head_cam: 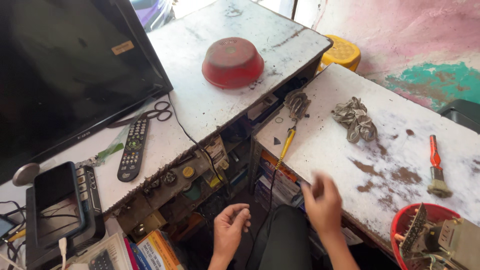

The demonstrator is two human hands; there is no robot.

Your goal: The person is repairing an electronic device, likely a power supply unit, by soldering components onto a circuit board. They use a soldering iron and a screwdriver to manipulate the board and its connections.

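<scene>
My left hand point(230, 227) hangs low over my lap with the fingers curled loosely inward, and I see nothing in it. My right hand point(322, 200) is blurred at the front edge of the white bench point(400, 120), fingers half bent, with nothing visible in it. The closest thing to it is a yellow-handled soldering iron point(287, 142), lying on the bench's left edge with its black cord running down past my knee. A crumpled grey rag point(356, 120) lies farther back on the bench.
A large dark flat screen point(70, 70) leans at the left beside a remote control point(133, 148), scissors point(159, 112) and an upturned red bowl point(232, 62). An orange-handled brush point(436, 167) and a red basket of circuit parts point(435, 237) sit at right. A yellow stool point(341, 51) stands behind.
</scene>
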